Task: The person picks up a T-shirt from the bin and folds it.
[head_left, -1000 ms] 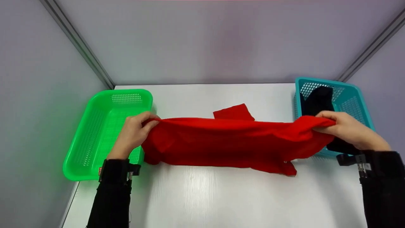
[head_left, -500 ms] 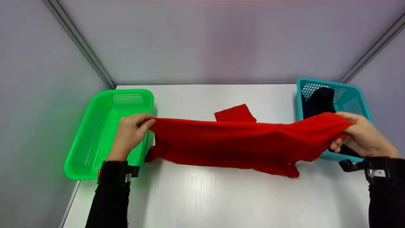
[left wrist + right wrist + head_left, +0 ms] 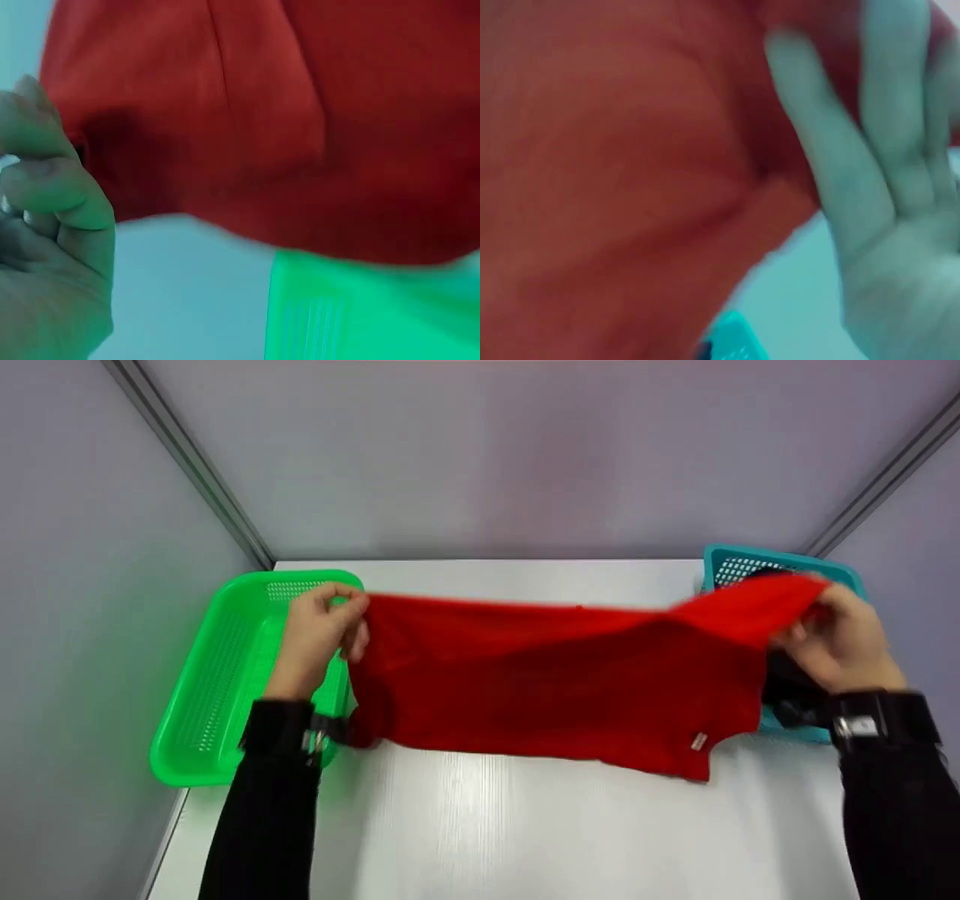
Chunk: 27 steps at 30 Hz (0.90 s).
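Observation:
A red shirt (image 3: pixel 525 682) is stretched sideways between both hands in the head view, with a small white label (image 3: pixel 699 741) near its lower right. My left hand (image 3: pixel 319 637) pinches its upper left corner above the green basket's right side. My right hand (image 3: pixel 844 637) grips the upper right end in front of the blue basket and is blurred. The shirt's lower edge lies close to the white table. In the left wrist view, curled fingers (image 3: pixel 56 180) are at the cloth's edge. The right wrist view shows blurred fingers (image 3: pixel 840 150) against the red cloth.
A green plastic basket (image 3: pixel 176 720) stands on the left of the white table (image 3: pixel 480 832). At the right is a blue basket (image 3: pixel 795 559) with dark cloth (image 3: pixel 787 679) in it, partly hidden by the shirt and right hand. Grey panels enclose the table's back and sides.
Both hands have moved away from me, lifting the shirt's far edge and spreading it taller. The red flap behind it is now almost wholly covered, and the white label has come into view.

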Available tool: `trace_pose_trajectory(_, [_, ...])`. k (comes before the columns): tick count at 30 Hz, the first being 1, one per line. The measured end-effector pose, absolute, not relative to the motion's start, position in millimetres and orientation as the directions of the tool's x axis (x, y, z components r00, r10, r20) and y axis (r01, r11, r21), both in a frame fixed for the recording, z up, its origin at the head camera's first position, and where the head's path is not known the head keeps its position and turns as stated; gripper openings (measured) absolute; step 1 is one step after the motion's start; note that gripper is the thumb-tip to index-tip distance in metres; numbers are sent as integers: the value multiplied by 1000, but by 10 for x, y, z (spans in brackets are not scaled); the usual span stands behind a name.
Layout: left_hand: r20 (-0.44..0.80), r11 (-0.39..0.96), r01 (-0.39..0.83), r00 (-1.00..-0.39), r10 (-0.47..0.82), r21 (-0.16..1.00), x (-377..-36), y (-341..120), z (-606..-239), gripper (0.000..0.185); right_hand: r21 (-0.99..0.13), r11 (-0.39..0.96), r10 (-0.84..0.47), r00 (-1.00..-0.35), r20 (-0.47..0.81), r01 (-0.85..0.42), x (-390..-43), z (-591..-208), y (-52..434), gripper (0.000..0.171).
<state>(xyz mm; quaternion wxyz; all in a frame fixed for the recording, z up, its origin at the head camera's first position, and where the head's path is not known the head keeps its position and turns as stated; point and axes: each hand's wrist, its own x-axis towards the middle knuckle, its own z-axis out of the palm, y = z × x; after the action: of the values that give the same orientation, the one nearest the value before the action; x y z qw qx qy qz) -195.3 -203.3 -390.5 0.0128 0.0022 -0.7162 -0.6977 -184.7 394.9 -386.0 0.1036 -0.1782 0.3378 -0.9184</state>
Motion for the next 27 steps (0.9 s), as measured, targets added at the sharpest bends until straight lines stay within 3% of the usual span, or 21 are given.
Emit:
trace_pose_trajectory(2, [37, -108, 43, -998, -59, 993, -2139, -1930, -3822, 27, -694, -719, -180, -956, 233, -34, -2015, -3733, 3750, 39])
trace_pose_trajectory(4, [64, -133, 75, -994, -88, 988, -2306, -1815, -3760, 51, -764, -623, -88, -955, 282, -169, -2188, -3653, 3562, 68])
trace_pose_trajectory(5, [83, -95, 92, -992, -95, 991, -2368, -1761, -3751, 65, -806, -548, -79, -946, 316, -224, -2252, -3633, 3480, 83])
trace_pose_trajectory(7, [161, 52, 157, -982, -95, 986, -2437, -1664, -3798, 85, -919, -268, -79, -945, 319, -288, -2298, -3647, 3348, 99])
trace_pose_trajectory(10, [258, 380, 184, -954, -153, 906, -2431, -1565, -4043, 88, -948, 163, -153, -956, 250, -274, -2226, -3843, 3231, 89])
trace_pose_trajectory(12, [301, 562, 161, -939, -166, 812, -2368, -1524, -4294, 84, -872, 414, -249, -954, 168, -262, -2112, -4073, 3156, 76])
trace_pose_trajectory(14, [299, 719, 126, -947, -118, 684, -2262, -1503, -4574, 79, -762, 579, -333, -937, 104, -290, -1962, -4361, 3073, 63])
trace_pose_trajectory(17, [233, 832, 169, -971, 49, 529, -2052, -1481, -4989, 66, -601, 700, -423, -902, 86, -386, -1695, -4824, 2930, 42])
trace_pose_trajectory(21, [33, 858, 256, -962, 270, 445, -1777, -1500, -5384, 49, -390, 797, -464, -881, 93, -461, -1320, -5344, 2796, 18])
trace_pose_trajectory(24, [-71, 889, 272, -945, 319, 367, -1651, -1556, -5560, 49, -236, 861, -446, -892, 75, -451, -1161, -5628, 2792, 34])
trace_pose_trajectory(27, [-57, 936, 257, -959, 279, 241, -1596, -1618, -5683, 46, -113, 906, -398, -913, 93, -407, -1134, -5811, 2866, 54])
